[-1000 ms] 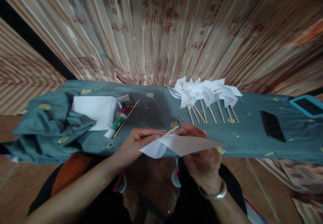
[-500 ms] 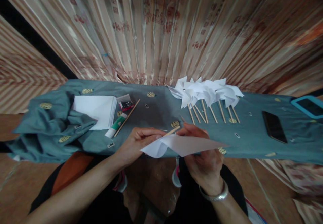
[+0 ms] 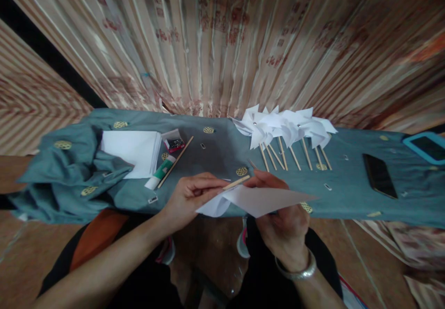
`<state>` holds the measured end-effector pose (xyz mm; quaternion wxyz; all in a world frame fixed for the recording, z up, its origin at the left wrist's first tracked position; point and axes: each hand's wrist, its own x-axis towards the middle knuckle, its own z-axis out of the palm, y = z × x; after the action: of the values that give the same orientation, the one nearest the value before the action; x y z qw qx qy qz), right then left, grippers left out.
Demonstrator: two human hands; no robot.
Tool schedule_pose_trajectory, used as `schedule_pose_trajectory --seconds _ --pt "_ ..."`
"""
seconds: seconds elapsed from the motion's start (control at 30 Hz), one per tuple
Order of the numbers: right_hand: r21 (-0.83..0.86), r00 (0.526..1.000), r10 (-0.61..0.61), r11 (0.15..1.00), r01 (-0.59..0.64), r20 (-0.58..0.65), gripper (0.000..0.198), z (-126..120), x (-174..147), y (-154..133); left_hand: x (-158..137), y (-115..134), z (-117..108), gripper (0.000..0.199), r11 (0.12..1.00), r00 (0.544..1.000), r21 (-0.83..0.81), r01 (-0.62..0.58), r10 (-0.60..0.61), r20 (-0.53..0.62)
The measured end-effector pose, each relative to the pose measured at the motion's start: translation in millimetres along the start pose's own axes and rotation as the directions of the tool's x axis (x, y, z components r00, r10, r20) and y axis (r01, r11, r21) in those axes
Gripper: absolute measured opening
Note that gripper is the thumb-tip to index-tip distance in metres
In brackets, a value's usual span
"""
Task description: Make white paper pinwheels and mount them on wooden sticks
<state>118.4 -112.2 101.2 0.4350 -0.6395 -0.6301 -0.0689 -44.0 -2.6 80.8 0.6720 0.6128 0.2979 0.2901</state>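
A white paper pinwheel [image 3: 266, 199] and a thin wooden stick [image 3: 238, 182] are held together above the table's front edge. My left hand [image 3: 186, 200] is closed around the stick, its fingers beside the paper's left blade. Partly hidden behind the larger blade, my right hand [image 3: 287, 228] wears a silver bracelet and pinches at the paper close to the stick's end. A thin pointed thing [image 3: 252, 164] shows just beyond the right fingertips; I cannot make out what it is. Farther back lie several finished white pinwheels [image 3: 285, 125] on sticks.
Left on the teal cloth [image 3: 215, 149] are a stack of white paper [image 3: 130, 153], a small open red box [image 3: 174, 143] of pins, a green-and-white glue tube [image 3: 160, 172] and a loose stick [image 3: 176, 161]. A black phone [image 3: 379, 175] and blue-framed device [image 3: 427, 146] lie right.
Both hands stay almost in place with the pinwheel and stick. The stick's end and the paper have shifted very slightly to the right. Nothing was let go.
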Motion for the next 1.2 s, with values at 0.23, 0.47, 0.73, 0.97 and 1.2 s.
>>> schedule_pose_trajectory --seconds 0.23,0.47,0.73,0.97,1.2 --pt "0.039 0.996 0.093 0.995 -0.093 -0.007 0.034 2.5 -3.7 1.4 -5.3 8.5 0.0 0.017 0.972 0.991 0.202 -0.116 0.128 -0.047" --pt "0.117 0.97 0.244 0.963 -0.242 -0.004 0.019 13.7 -3.5 5.0 -7.6 9.4 0.3 0.016 0.929 0.98 0.325 -0.177 0.197 -0.031" --pt "0.136 0.932 0.352 0.922 -0.361 0.088 0.025 24.1 0.6 18.2 4.6 -7.6 -0.1 0.023 0.923 0.978 0.335 -0.188 0.209 -0.029" --pt "0.174 0.886 0.414 0.876 -0.45 0.208 0.027 24.1 11.5 21.3 7.6 -14.0 8.1 0.019 0.979 0.991 0.195 -0.057 0.079 -0.107" --pt "0.158 0.874 0.306 0.909 -0.386 0.378 0.024 22.2 32.7 26.0 0.9 -20.1 12.4 0.027 0.997 0.98 0.02 0.081 -0.076 -0.184"
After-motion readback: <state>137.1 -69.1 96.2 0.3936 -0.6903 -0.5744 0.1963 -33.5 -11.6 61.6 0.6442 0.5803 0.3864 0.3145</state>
